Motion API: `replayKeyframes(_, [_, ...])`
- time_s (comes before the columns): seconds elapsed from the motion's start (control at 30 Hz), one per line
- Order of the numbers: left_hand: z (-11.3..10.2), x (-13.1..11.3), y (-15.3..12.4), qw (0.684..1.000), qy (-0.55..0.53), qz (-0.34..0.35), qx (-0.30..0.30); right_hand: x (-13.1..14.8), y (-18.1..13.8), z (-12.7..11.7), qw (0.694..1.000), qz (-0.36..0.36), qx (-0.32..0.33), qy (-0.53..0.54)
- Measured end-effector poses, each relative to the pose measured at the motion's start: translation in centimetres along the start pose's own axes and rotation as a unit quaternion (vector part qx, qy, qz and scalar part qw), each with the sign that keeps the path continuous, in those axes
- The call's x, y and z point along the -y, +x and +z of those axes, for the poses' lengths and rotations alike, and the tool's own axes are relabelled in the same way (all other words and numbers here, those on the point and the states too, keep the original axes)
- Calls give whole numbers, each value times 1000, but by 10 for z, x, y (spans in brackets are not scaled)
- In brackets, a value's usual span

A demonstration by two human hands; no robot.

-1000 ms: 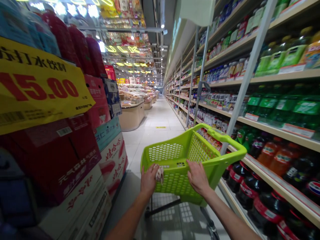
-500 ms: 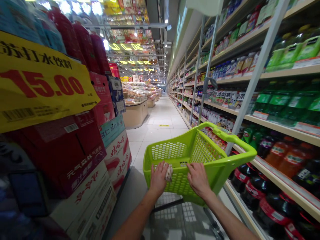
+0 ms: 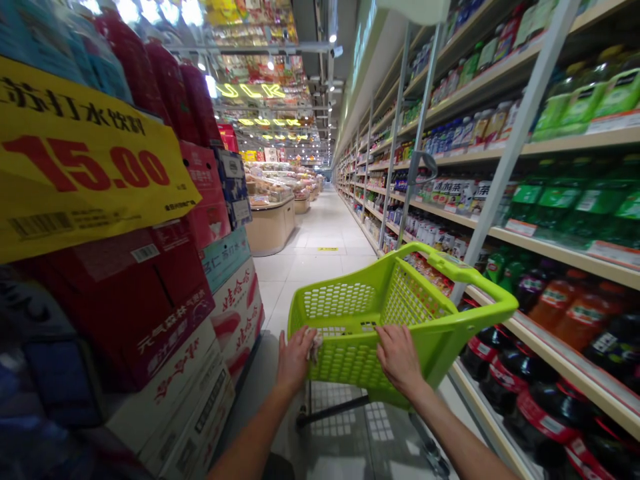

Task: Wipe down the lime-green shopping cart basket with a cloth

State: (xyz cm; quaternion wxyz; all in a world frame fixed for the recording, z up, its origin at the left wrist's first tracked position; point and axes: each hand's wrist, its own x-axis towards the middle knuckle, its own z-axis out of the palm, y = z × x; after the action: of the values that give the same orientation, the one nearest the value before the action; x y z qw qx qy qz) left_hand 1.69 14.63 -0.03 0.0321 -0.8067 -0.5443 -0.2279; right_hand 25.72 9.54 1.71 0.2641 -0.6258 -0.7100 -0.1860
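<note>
Over the near rim of a lime-green perforated plastic shopping cart [image 3: 350, 367], both bare hands are laid, set apart from each other. The fingers of the left hand [image 3: 295, 360] are bent over the rim near its left end, slightly spread, and a crumpled whitish cloth [image 3: 316, 345] is held at that hand's inner side. The fingers of the right hand [image 3: 399, 357] are placed close together over the middle of the same rim; how firmly they are closed cannot be told, as the thumb is hidden. The cart's basket is carried on a dark metal frame [image 3: 333, 411], and its raised loop handle is turned to the right, toward the shelving; whether the two touch cannot be made out.

On the left, white cardboard cartons [image 3: 175, 407] are stacked below a dark red cardboard carton [image 3: 105, 293]. A yellow paper price sign [image 3: 90, 160] printed "15.00" in red is hung across the stack, which is topped by dark red plastic bottles [image 3: 163, 80].

On the right, large dark bottles with red labels [image 3: 547, 410] are lined up at floor level, with green plastic bottles [image 3: 575, 200] set higher on beige shelves with grey metal uprights [image 3: 520, 123].

Farther off, a rounded beige counter [image 3: 273, 230] heaped with packaged goods is seen beside the pale tiled floor [image 3: 323, 230], and glowing yellow letters [image 3: 257, 91] are reflected overhead.
</note>
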Motion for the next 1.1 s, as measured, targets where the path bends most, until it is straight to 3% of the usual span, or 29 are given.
replayKeyframes(0.07, [4, -2, -1, 1000, -6, -11, -10, 6, 0, 1, 1000, 14, -3, -7])
replayKeyframes(0.2, [14, -35, 9, 994, -51, 94, -6, 10, -2, 3, 1000, 17, -10, -17])
replayKeyframes(0.27, [15, -40, 13, 989, -63, 131, 0, 6, -4, 3, 1000, 0, -9, -16])
replayKeyframes(0.37, [10, -15, 8, 987, -71, 141, 0, -1, -7, 2, 1000, -19, 1, -11])
replayKeyframes(0.47, [9, 19, -3, 992, -66, 100, -37, -1, -8, 2, 1000, -16, 9, -10])
replayKeyframes(0.53, [13, 23, -7, 993, -64, 71, -72, 2, -8, 2, 1000, -9, 9, -13])
replayKeyframes(0.63, [23, -9, 1, 987, -87, 109, -86, 6, -7, 3, 1000, -5, 9, -19])
replayKeyframes(0.7, [26, -37, 10, 981, -98, 155, -68, 5, -7, 3, 1000, -11, 15, -21])
replayKeyframes(0.77, [24, -49, 16, 980, -94, 170, -41, 0, -8, 2, 999, -25, 25, -20])
replayKeyframes(0.87, [16, -26, 10, 985, -77, 155, -11, -7, -10, 0, 998, -40, 38, -17])
replayKeyframes(1.0, [12, 21, -6, 994, -63, 79, -46, -3, -10, 0, 999, -22, 36, -17])
replayKeyframes(1.1, [18, 4, -3, 994, -73, 57, -63, 5, -9, 2, 999, -4, 29, -22])
